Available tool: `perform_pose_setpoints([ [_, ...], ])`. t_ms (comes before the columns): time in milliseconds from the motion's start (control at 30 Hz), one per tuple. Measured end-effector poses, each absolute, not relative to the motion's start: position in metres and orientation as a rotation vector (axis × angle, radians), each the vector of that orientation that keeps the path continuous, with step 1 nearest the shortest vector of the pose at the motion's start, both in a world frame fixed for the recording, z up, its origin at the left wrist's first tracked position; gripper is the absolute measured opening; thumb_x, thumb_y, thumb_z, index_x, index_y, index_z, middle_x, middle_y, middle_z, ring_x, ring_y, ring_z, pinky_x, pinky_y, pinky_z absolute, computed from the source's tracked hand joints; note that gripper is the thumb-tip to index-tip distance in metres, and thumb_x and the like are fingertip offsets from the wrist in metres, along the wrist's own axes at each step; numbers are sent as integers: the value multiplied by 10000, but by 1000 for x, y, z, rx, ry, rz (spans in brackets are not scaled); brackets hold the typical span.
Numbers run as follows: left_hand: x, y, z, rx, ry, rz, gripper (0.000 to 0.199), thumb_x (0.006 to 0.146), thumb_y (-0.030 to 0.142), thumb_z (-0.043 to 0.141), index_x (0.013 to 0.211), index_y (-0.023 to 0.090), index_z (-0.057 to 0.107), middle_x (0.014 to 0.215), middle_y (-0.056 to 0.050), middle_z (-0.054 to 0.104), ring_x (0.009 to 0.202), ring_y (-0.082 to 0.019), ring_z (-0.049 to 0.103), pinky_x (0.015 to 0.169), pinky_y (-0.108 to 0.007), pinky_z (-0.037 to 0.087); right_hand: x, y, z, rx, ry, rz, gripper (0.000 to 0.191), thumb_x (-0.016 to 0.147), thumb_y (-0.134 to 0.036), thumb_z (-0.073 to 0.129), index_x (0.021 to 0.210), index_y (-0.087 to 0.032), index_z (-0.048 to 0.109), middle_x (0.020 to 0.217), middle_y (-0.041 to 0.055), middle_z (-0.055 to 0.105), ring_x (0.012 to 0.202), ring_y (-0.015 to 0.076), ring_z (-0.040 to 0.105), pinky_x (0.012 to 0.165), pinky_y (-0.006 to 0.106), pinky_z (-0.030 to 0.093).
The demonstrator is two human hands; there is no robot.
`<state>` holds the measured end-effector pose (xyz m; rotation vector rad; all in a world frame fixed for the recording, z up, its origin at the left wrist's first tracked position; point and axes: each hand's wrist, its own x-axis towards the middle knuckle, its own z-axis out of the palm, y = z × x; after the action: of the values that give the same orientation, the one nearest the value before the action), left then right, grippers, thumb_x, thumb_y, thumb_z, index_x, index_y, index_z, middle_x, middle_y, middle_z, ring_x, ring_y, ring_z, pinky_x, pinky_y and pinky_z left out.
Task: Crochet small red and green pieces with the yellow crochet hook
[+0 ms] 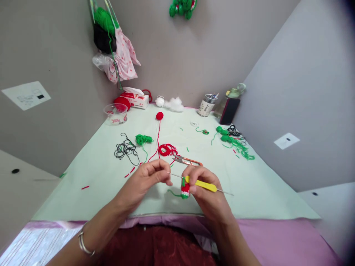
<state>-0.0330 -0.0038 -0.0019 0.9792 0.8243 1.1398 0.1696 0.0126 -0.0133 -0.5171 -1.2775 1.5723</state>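
Observation:
A yellow-handled crochet hook [203, 184] lies across my right hand [206, 188], whose fingers are closed round it. The same fingers hold a small red, white and green crochet piece [185, 189], with a green yarn tail trailing left from its lower end. My left hand [151, 177] is at the hook's thin left end, thumb and fingers pinched together; what they hold there is too small to make out. Just beyond the hands lie snips with orange handles [188, 161] and a coil of red yarn [166, 149].
Black cord [126, 149], a green yarn bundle [143, 139] and a small red ball [159, 116] lie on the table. At the back stand a clear tub [116, 115], tissue box [135, 100], pen tin [206, 106] and phone [230, 111]. Green pieces [226, 137] lie right.

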Motion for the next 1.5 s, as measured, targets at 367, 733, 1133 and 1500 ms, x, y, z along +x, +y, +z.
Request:
perform_pose_setpoints([
  [367,-18,-13,-4,937,868,1115,175,832,370,865,886,218,799,865,-9,724,847,-179,613,807,-291,461,171,9,-9,-723,-1541,1235,81,919,-256,819,846,-249,784,810,15,695,786,170,642,717,294,515],
  [733,-18,-9,-13,862,701,923,376,661,466,987,708,187,739,677,4,682,680,-158,577,719,-281,420,174,6,-12,-586,-1353,1614,139,824,-267,901,778,-238,773,813,10,698,679,147,633,629,282,544],
  [1133,-38,-2,-4,1035,674,989,245,852,379,871,784,192,728,858,-35,704,841,-191,669,814,-297,510,165,12,-14,-569,-1092,1839,405,700,-391,962,695,-208,600,732,-5,643,541,98,524,465,212,443],
  [1500,-10,-16,2,446,513,1169,219,848,254,888,838,144,698,732,30,587,676,-82,593,729,-200,566,162,14,-18,-540,-982,1811,374,739,-332,943,743,-207,591,755,-27,585,555,69,471,501,175,426],
])
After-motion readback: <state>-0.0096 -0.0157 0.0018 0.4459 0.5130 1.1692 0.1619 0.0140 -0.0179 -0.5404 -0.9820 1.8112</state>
